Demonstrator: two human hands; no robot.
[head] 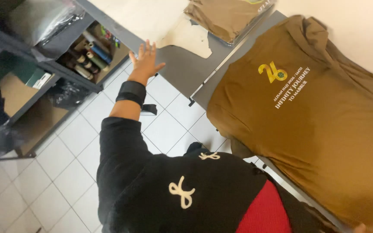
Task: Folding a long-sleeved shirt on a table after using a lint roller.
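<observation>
My left hand is stretched out with its fingers spread and holds nothing. It hovers by the near edge of the grey table, and a black band sits on the wrist below a black sleeve. A brown shirt with a yellow and white print lies spread flat on the table to the right. Only the fingertips of my right hand show at the bottom right edge, at the shirt's lower part. Its grip is hidden.
A stack of folded brown shirts in clear plastic lies at the table's far end, beside a beige sheet. A dark metal shelf with rolls, boxes and plastic bags stands at the left. White floor tiles lie between them.
</observation>
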